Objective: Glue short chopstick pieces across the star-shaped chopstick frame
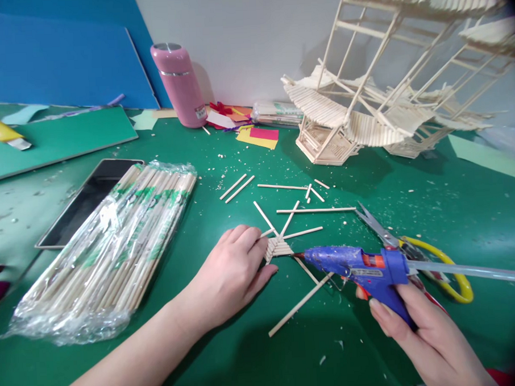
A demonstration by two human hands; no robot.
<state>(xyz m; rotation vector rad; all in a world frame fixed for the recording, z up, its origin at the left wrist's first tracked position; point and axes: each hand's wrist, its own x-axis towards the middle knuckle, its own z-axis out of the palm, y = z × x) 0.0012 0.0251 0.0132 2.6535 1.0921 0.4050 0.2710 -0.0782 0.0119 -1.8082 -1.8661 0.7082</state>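
My right hand point(421, 322) is wrapped round the handle of a blue hot glue gun point(350, 263), with a clear glue stick point(470, 272) jutting out of its back. The gun's nozzle meets the right edge of a small wooden stick assembly point(278, 247), where short sticks lie side by side over longer ones that fan outward. Fingers curled, my left hand point(237, 268) grips the assembly's left side and hides part of it. Scissors point(378, 227) with yellow-and-red handles lie open behind the glue gun. A loose stick point(300, 305) slants in front of the assembly.
Plastic-wrapped bundled sticks point(110, 250) overlap a dark tablet-like device point(91, 194) on the left. A pink flask point(179, 85) stands at the back beside coloured paper point(257, 137). Tall stick pavilion models point(365, 125) occupy the back right. A yellow-handled cutter point(2, 129) lies far left.
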